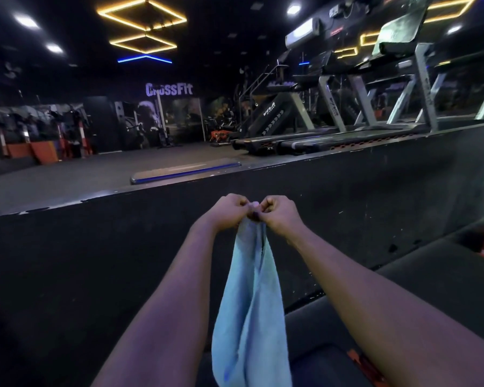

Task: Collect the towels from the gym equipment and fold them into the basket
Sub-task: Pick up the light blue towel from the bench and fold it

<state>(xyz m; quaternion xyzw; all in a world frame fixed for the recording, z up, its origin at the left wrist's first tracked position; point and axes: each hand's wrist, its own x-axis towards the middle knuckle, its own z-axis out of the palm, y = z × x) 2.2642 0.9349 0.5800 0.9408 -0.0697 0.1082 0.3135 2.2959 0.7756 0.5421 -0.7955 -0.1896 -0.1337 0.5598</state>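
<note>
Left hand [229, 212] and right hand [278, 213] were together, pinching the blue towel [248, 308] hanging mid-fold. Green towel [397, 33] remained on far-right treadmill [419, 88]; basket unseen.

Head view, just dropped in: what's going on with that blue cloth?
A person is holding a light blue towel up in front of them, left hand and right hand pinching its top edge together so the rest hangs down doubled between the forearms. It looks like a fold in progress. Another towel, greenish, is draped over a treadmill console at upper right, not yet collected. No basket is in view.
</note>
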